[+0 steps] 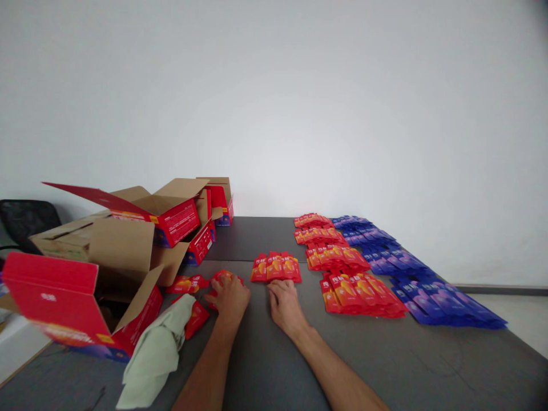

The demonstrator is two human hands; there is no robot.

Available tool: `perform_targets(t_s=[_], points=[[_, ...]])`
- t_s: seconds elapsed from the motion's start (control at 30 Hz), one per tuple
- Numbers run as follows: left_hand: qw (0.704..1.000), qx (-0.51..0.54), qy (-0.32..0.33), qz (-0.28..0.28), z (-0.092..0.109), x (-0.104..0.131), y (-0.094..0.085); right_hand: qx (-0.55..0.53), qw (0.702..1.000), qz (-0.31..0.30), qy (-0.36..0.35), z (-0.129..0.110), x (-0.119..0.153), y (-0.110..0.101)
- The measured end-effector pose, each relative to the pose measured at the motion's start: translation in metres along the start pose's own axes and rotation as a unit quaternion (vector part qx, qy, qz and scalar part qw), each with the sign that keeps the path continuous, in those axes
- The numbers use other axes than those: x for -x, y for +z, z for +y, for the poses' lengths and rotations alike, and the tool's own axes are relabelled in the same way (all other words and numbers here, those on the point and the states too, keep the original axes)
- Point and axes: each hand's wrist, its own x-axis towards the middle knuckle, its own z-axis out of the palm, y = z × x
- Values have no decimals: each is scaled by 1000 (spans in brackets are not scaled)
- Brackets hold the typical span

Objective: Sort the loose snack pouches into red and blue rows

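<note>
My left hand (233, 299) reaches over a red sachet (223, 275) on the table, its fingers bent onto it and partly covering it. More loose red sachets (187, 283) lie just left of that hand, one partly beneath a pale green cloth (160, 348). My right hand (285, 305) rests at the near edge of a short row of overlapping red sachets (275, 267). Its fingers are stretched forward, touching or almost touching the row, and nothing shows in its grasp.
Stacked rows of red sachets (359, 292) run back on the right, beside rows of blue sachets (445, 299). At left stand an opened red carton (55, 302) and several more cartons, one a red box (180, 221). A black chair (29, 220) is behind them. The dark table (265, 365) meets a white wall.
</note>
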Motion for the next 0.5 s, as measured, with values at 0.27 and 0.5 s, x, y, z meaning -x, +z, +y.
perform_targets(t_s=[0.27, 0.5], points=[[998, 10, 6, -57, 1, 2, -2, 2, 1000, -10, 2, 2, 2, 3], [999, 25, 5, -33, 9, 10, -13, -33, 999, -20, -5, -1, 3, 3]])
